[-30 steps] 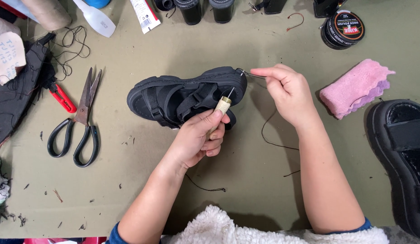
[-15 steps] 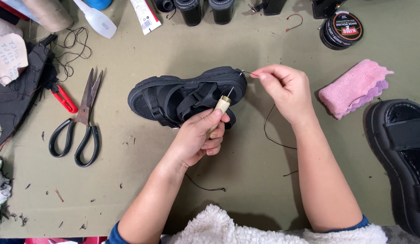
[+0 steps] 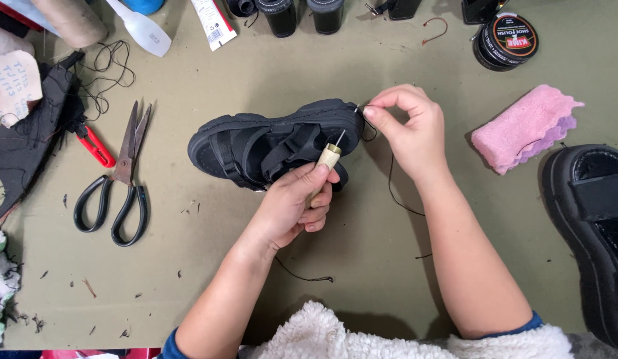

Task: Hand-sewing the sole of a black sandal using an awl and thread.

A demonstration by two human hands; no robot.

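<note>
Black sandal [image 3: 269, 143] lay on its side mid-desk [image 3: 362, 266], prob. light w/ stiff sole; left hand [image 3: 292, 206] fingers clamped on awl [image 3: 329, 158], right hand [image 3: 408, 126] fingers pinched dark thread [image 3: 392, 183] at sole edge.

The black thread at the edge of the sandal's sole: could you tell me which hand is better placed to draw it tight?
Right. The right hand already pinches the black thread at the sandal sole's edge, while the left hand is occupied gripping the wooden-handled awl against the sandal.

Bright, even overhead light; soft shadows under arms; sharp pic, slight glare on polish tin [image 3: 505, 41].
</note>
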